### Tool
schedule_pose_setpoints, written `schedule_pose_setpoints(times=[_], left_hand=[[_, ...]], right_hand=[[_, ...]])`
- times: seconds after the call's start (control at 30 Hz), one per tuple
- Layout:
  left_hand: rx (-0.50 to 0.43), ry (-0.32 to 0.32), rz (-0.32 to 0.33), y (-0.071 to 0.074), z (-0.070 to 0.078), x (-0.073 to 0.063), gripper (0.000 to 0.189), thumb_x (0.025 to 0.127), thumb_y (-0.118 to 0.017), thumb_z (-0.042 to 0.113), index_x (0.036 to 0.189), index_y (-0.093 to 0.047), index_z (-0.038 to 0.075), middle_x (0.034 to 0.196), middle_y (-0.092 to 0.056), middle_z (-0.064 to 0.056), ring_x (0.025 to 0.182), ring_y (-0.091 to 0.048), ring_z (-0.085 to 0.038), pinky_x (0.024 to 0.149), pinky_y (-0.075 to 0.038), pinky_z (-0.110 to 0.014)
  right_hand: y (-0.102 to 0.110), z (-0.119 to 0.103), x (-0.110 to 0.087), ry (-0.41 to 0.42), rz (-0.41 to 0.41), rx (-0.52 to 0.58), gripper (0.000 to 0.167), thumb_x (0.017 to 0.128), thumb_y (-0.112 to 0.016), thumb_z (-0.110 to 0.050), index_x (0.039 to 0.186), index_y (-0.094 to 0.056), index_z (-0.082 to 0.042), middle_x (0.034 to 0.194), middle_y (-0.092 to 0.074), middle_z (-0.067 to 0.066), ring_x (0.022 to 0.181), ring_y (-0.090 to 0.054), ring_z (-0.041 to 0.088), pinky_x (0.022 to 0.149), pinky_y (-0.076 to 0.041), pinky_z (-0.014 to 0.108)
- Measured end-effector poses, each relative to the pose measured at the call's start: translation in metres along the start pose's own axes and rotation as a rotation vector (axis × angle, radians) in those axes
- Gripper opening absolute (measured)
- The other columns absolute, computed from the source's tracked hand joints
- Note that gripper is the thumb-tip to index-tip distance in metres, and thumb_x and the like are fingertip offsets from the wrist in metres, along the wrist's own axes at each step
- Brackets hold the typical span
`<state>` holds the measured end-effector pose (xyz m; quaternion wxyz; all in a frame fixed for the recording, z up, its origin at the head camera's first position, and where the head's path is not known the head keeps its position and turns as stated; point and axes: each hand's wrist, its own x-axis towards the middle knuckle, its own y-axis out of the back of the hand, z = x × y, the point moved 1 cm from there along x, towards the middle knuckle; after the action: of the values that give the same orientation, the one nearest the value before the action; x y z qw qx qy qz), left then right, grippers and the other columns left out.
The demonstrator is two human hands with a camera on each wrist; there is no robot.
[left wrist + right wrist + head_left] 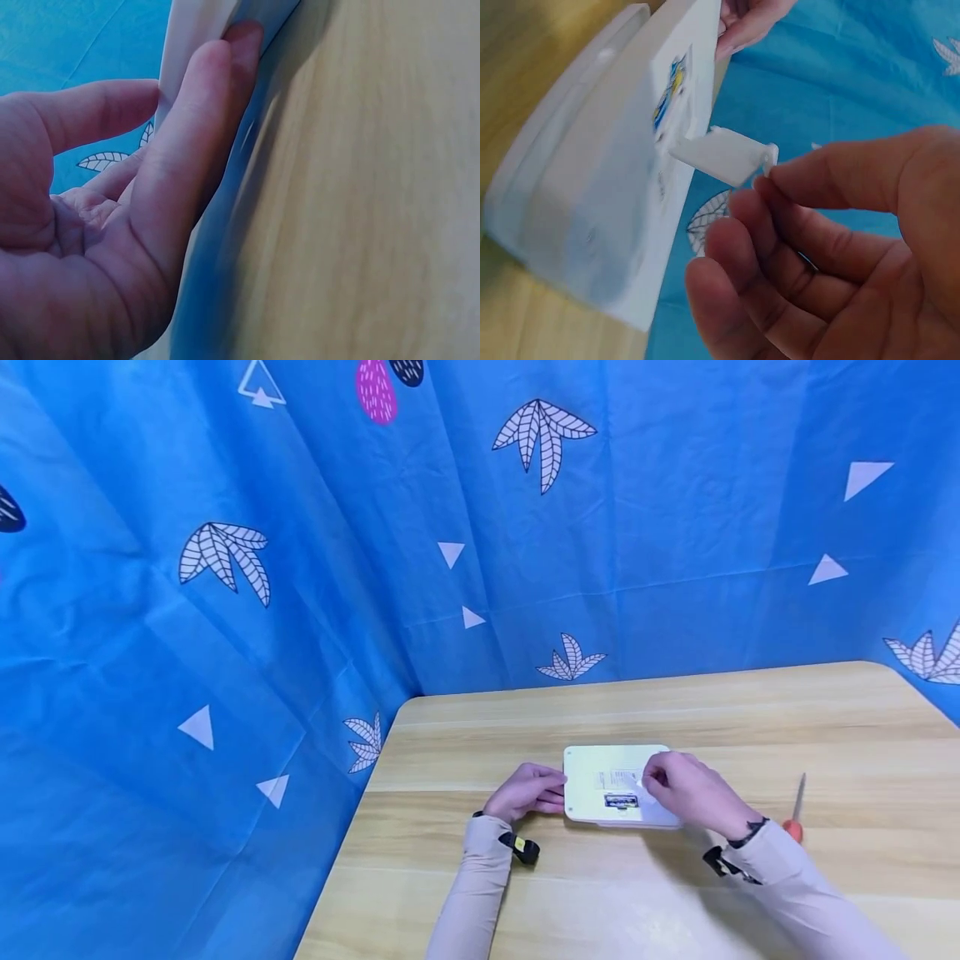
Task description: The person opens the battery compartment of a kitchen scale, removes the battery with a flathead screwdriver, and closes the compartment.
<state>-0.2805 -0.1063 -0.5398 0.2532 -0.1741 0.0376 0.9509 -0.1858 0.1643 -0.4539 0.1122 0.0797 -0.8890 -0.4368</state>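
A white flat device point(585, 777) lies with its label side up on the table. Its small battery compartment stands uncovered, with a blue-and-yellow battery point(621, 801) inside. My left hand point(528, 792) grips the device's left edge, the thumb at one face and fingers at the other in the left wrist view. Over the right part of the device, my right hand point(693, 793) pinches a small white battery cover point(724, 156) between thumb and forefinger. In the right wrist view the cover is tilted, its far end close to the compartment; whether it touches the device I cannot tell.
A screwdriver point(793, 829) with an orange-red handle lies right of the device, near my right wrist, its shaft pointing away. The wooden table point(480, 735) meets a blue patterned curtain point(525, 593) at the back and left.
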Motion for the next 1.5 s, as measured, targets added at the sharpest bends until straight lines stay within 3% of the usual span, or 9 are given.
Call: schedule_pose_setpoints(times=[0.23, 0.53, 0.73, 0.97, 1.13, 1.5], left_hand=[[-0.006, 0.012, 0.006, 0.001, 0.0, 0.002, 0.03, 0.103, -0.061, 0.011, 0.125, -0.066, -0.009, 0.098, -0.076, -0.018, 0.075, -0.075, -0.016, 0.083, -0.068, -0.035], [0.008, 0.009, 0.013, 0.001, 0.001, 0.0, 0.031, 0.103, -0.062, 0.013, 0.126, -0.066, -0.008, 0.099, -0.076, -0.017, 0.077, -0.074, -0.015, 0.082, -0.068, -0.033], [0.001, 0.015, 0.006, 0.002, 0.002, -0.001, 0.032, 0.103, -0.062, 0.012, 0.127, -0.065, -0.008, 0.101, -0.077, -0.019, 0.077, -0.075, -0.015, 0.083, -0.068, -0.033], [0.001, 0.017, 0.008, 0.001, 0.002, -0.001, 0.031, 0.103, -0.061, 0.012, 0.127, -0.065, -0.008, 0.099, -0.077, -0.017, 0.077, -0.075, -0.015, 0.083, -0.068, -0.034], [-0.003, 0.016, 0.003, 0.001, 0.003, -0.001, 0.031, 0.103, -0.061, 0.012, 0.127, -0.066, -0.008, 0.098, -0.077, -0.016, 0.076, -0.075, -0.015, 0.083, -0.068, -0.033], [0.002, 0.016, 0.009, 0.001, 0.001, -0.001, 0.03, 0.103, -0.061, 0.012, 0.126, -0.066, -0.008, 0.099, -0.077, -0.016, 0.077, -0.075, -0.015, 0.083, -0.068, -0.033]], right_hand=[[0.014, 0.016, -0.007, -0.02, -0.01, 0.058, 0.012, 0.096, -0.06, -0.005, 0.092, -0.072, -0.004, 0.07, -0.058, -0.002, 0.059, -0.047, 0.008, 0.048, -0.039, 0.02], [0.026, 0.036, -0.017, -0.044, -0.014, 0.121, 0.015, 0.097, -0.058, -0.005, 0.091, -0.071, -0.001, 0.074, -0.064, 0.002, 0.061, -0.051, 0.007, 0.052, -0.047, 0.02], [0.032, 0.056, -0.022, -0.144, -0.113, 0.238, 0.018, 0.102, -0.055, -0.009, 0.097, -0.068, 0.003, 0.075, -0.065, 0.006, 0.061, -0.057, 0.01, 0.052, -0.055, 0.025], [0.041, 0.077, -0.03, -0.236, -0.206, 0.408, 0.022, 0.104, -0.052, -0.006, 0.102, -0.063, 0.013, 0.082, -0.067, 0.01, 0.071, -0.066, 0.015, 0.066, -0.067, 0.031], [0.043, 0.088, -0.035, -0.255, -0.242, 0.433, 0.022, 0.103, -0.052, -0.006, 0.098, -0.063, 0.011, 0.083, -0.068, 0.012, 0.072, -0.068, 0.017, 0.065, -0.066, 0.029], [0.032, 0.102, -0.042, -0.3, -0.285, 0.353, 0.023, 0.101, -0.051, -0.007, 0.086, -0.065, 0.003, 0.071, -0.065, 0.006, 0.056, -0.057, 0.01, 0.046, -0.054, 0.021]])
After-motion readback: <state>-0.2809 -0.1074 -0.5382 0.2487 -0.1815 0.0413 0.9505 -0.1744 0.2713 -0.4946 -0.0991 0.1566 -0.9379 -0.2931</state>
